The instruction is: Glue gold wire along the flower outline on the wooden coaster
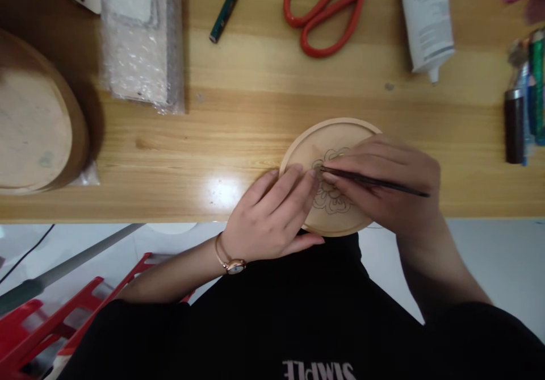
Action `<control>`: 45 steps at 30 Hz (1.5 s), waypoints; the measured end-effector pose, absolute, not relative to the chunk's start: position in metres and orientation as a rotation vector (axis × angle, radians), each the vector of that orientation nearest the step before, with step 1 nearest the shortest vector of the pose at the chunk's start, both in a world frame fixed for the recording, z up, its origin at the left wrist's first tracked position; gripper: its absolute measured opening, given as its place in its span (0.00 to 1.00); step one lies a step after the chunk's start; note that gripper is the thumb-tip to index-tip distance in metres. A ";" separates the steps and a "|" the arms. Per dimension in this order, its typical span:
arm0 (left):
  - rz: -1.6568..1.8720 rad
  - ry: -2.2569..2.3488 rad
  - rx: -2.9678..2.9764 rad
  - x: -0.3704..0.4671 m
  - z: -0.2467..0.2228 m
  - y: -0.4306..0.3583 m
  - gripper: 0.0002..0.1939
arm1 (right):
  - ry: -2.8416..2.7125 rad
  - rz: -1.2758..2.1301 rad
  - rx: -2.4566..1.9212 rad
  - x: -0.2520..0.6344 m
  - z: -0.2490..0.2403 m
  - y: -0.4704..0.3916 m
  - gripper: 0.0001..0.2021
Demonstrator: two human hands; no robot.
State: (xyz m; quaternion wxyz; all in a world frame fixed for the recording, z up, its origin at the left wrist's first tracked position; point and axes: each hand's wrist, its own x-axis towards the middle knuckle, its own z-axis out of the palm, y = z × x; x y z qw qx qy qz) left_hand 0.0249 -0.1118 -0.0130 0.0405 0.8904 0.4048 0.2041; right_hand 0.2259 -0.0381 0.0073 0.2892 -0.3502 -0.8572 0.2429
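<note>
A round, pale wooden plate (336,224) with a raised rim lies at the table's front edge, a flower outline drawn on its face. My right hand (392,181) pinches a thin dark pen-like tool (383,183), its tip on the left part of the drawing. Flat over the plate's left side rests my left hand (272,215), fingers spread a little, fingertips near the tool's tip, thumb at the lower rim. Part of the drawing is hidden under my hands.
Red-handled scissors (326,13), a dark green pencil (230,6) and a white tube (428,25) lie at the back. Bubble-wrapped pieces (142,45) and a large round wooden piece (34,124) are left; several tools (514,124) lie right.
</note>
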 end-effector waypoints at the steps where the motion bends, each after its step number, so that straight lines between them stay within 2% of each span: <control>1: 0.626 1.241 2.726 0.025 -0.013 -0.112 0.34 | -2.284 0.644 -0.940 0.226 0.007 -0.038 0.07; 20: 0.620 1.203 2.698 0.023 -0.012 -0.111 0.34 | -2.256 0.720 -1.051 0.222 0.008 -0.036 0.04; 26: 0.636 1.205 2.688 0.023 -0.012 -0.111 0.33 | -2.234 0.642 -1.169 0.219 0.007 -0.043 0.02; 33: 0.640 1.207 2.696 0.023 -0.011 -0.111 0.33 | -2.147 0.586 -1.262 0.213 0.006 -0.055 0.05; 45: 0.630 1.207 2.702 0.023 -0.012 -0.111 0.32 | -2.189 0.585 -1.115 0.216 0.005 -0.048 0.06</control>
